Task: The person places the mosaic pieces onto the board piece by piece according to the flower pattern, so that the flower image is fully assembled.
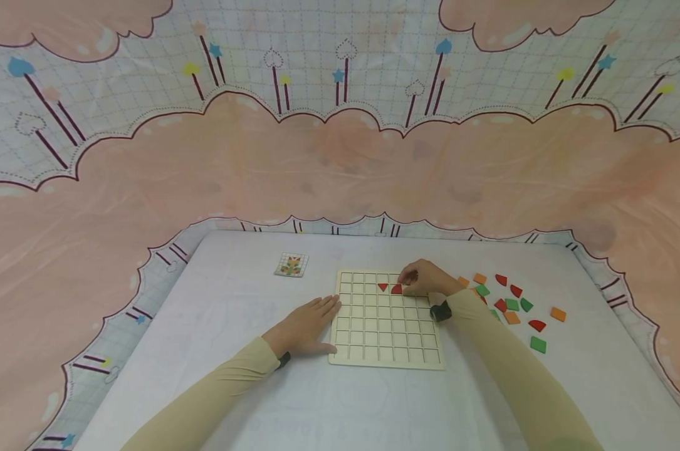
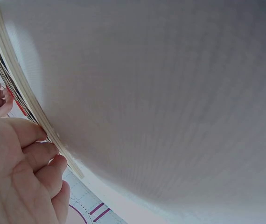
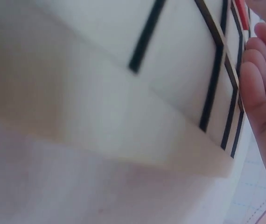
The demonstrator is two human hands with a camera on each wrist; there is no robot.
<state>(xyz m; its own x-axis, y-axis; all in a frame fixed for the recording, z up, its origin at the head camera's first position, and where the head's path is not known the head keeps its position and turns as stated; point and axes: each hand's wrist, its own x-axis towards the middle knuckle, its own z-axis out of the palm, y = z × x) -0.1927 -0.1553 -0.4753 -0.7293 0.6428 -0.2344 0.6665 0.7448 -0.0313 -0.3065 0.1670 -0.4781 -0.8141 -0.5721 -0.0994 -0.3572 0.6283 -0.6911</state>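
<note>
A pale wooden grid board [image 1: 386,364] lies on the white table. My left hand [image 1: 310,326] rests at its left edge, fingers extended and thumb spread toward the lower corner. In the left wrist view the fingertips of my left hand [image 2: 30,172] lie along the board's side [image 2: 35,105]. My right hand [image 1: 428,279] is over the board's upper right, fingers curled, thumb and forefinger at a red rounded-edge tile [image 1: 397,289] in an upper row. Left of that tile a small red triangle [image 1: 383,287] sits in a square. The right wrist view shows the fingers of my right hand [image 3: 263,88] over the grid.
Loose tiles lie right of the board, including a green square [image 1: 538,344], an orange square [image 1: 558,314] and a red rounded piece [image 1: 537,326]. A pattern card [image 1: 291,265] with a coloured figure lies at the back left. A patterned cloth [image 1: 340,169] surrounds the table.
</note>
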